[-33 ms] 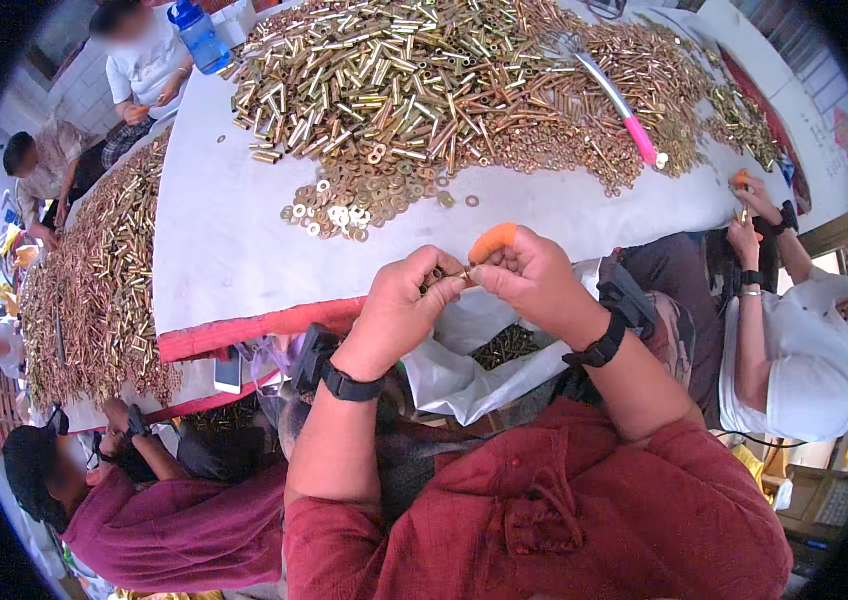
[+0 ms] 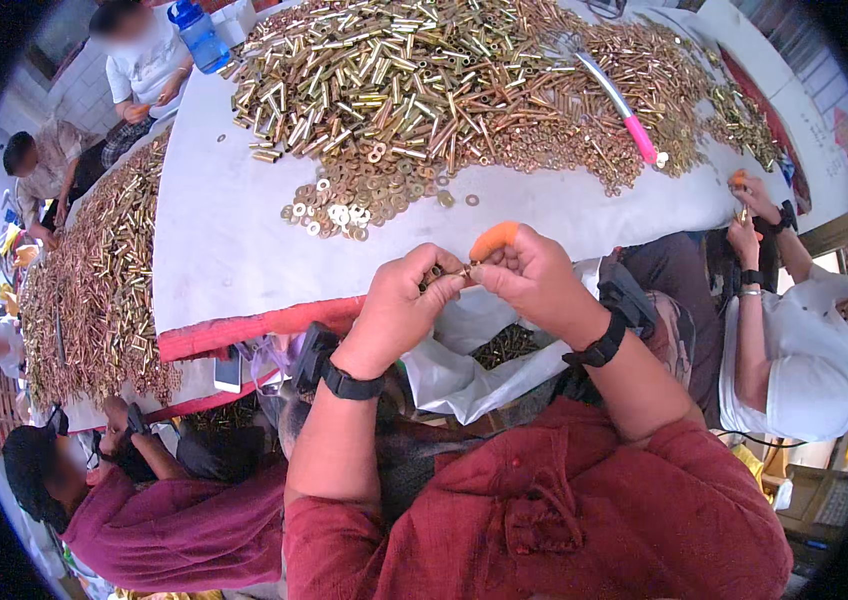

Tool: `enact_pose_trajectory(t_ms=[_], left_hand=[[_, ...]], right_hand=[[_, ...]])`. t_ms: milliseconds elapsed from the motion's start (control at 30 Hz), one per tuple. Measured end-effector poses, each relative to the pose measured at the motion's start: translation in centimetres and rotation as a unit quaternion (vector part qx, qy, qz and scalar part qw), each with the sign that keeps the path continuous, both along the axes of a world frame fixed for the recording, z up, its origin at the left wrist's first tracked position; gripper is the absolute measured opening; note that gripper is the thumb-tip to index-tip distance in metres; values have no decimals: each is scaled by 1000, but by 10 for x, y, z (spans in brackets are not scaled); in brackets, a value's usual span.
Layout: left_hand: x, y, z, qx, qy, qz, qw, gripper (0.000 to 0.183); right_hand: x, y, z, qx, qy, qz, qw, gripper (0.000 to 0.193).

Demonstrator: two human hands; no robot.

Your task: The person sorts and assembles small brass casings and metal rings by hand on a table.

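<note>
My two hands meet above the near edge of the table. My left hand [image 2: 406, 300] is closed on a brass-coloured metal sleeve [image 2: 433, 275], mostly hidden by the fingers. My right hand [image 2: 542, 290] wears an orange finger cover [image 2: 494, 240], and its thumb and forefinger pinch a small metal part at the sleeve's end; its kind is too small to tell. Beyond the hands lie a heap of metal sleeves [image 2: 384, 85], flat washers [image 2: 384, 190] and small nuts [image 2: 574, 150]. Below them hangs an open white sack [image 2: 449, 375] with metal pieces [image 2: 506, 345] inside.
A pink-handled tool [image 2: 636, 135] lies on the right part of the heap. A blue bottle [image 2: 199, 38] stands at the far left. Co-workers sit to the right [image 2: 794, 350] and left [image 2: 174, 520]. A second heap [image 2: 104, 280] covers the left table. A phone [image 2: 228, 372] hangs near the red table edge.
</note>
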State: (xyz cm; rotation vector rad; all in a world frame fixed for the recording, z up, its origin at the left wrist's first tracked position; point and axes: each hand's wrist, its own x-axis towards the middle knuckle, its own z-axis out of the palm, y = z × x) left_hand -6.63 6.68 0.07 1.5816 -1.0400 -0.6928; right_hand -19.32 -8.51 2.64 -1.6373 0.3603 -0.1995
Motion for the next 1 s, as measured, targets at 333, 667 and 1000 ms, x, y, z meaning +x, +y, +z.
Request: enact_pose_trajectory(t_ms=[333,667,1000], left_hand=[[-2,1,-2,-29,37,0,999,12],[-1,1,-4,-10,6,-7,1000,12],[-4,1,0,12,51,-22,998,7]], right_hand=[[-2,1,-10,-58,-51,-21,997,17],[-6,3,-2,-280,-59,-22,958,18],[-9,-3,9,-323,0,27,946,18]])
